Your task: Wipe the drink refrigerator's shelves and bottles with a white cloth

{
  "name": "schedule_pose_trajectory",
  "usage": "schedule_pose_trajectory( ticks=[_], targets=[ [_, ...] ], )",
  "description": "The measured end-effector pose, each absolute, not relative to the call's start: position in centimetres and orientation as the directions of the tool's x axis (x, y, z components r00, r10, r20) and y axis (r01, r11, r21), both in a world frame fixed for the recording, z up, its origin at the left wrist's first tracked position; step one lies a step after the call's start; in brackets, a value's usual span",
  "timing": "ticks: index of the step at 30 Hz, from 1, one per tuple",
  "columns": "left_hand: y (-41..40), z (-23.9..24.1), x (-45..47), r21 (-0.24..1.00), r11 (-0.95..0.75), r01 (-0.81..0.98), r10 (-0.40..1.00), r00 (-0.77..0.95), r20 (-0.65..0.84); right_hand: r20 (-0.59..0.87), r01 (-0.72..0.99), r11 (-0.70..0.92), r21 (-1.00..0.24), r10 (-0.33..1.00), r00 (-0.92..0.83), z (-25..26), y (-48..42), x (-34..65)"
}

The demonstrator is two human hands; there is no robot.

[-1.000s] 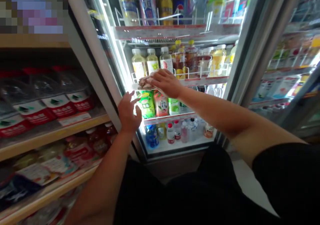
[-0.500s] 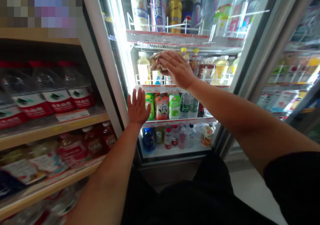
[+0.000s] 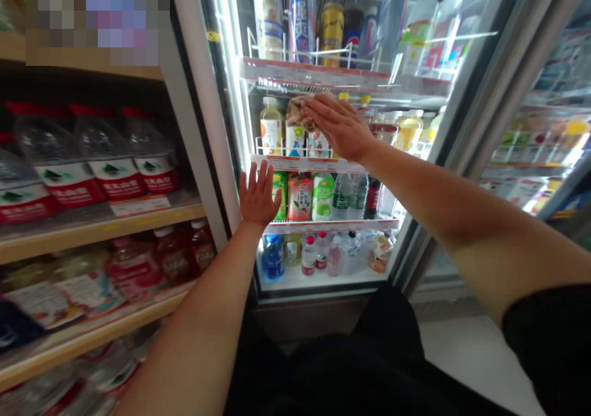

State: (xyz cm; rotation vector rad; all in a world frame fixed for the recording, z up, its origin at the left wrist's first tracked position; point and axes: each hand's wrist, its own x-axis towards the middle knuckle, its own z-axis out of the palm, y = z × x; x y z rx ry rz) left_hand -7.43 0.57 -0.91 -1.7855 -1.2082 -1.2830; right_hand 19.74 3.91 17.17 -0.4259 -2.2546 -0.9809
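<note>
The right hand (image 3: 340, 125) presses a crumpled cloth (image 3: 299, 112) flat under its fingers against the fridge's glass door (image 3: 369, 157), beside the yellow bottle (image 3: 271, 127). The left hand (image 3: 258, 196), fingers spread open, rests on the glass below.

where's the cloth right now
The cloth is under the right hand, pressed on the fridge door glass over the juice bottles, above the flat left hand.

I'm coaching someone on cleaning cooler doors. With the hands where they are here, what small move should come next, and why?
Probably sweep the cloth sideways to the right. The right hand presses it flat on the glass door near its left edge, while the left hand braces open-palmed below; the glass to the right looks uncovered.
</note>
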Motion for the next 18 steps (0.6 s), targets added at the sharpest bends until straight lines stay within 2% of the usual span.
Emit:
schedule_pose_trajectory(
  ticks=[2, 6, 7, 9, 11, 13, 15, 18],
  targets=[
    [0.7, -0.9, -7.5, 0.019, -0.389, 0.921, 0.316, 0.114, 0.942, 0.674, 0.517, 0.669, 0.535, 0.031, -0.738, 15.9, 3.6, 18.7],
    [0.9, -1.1, -7.6, -0.002, -0.381, 0.925, 0.297, 0.124, 0.947, 0.392, 0.255, 0.686, 0.681, -0.048, -0.919, 15.0, 3.4, 16.1],
    [0.9, -1.1, -7.6, -0.006, -0.377, 0.926, 0.292, 0.125, 0.948, 0.378, 0.242, 0.680, 0.692, -0.055, -0.924, 15.7, 3.5, 15.5],
    [0.8, -1.1, -7.6, -0.004, -0.372, 0.928, 0.288, 0.119, 0.950, 0.499, 0.358, 0.657, 0.664, -0.033, -0.866, 17.8, 3.8, 14.6],
    [0.8, -1.1, -7.6, 0.002, -0.371, 0.929, 0.288, 0.113, 0.951, 0.722, 0.573, 0.619, 0.537, 0.015, -0.692, 19.7, 4.4, 14.2],
    [0.7, -1.0, -7.5, 0.002, -0.369, 0.929, 0.286, 0.112, 0.952, 0.839, 0.682, 0.602, 0.414, 0.037, -0.542, 20.5, 4.8, 14.5],
    [0.7, -1.0, -7.5, -0.003, -0.370, 0.929, 0.282, 0.115, 0.952, 0.821, 0.650, 0.631, 0.425, 0.034, -0.570, 20.0, 5.0, 15.3],
    [0.7, -1.0, -7.5, 0.002, -0.378, 0.926, 0.284, 0.114, 0.952, 0.660, 0.492, 0.686, 0.536, 0.022, -0.751, 19.0, 4.9, 17.4]
  ],
)
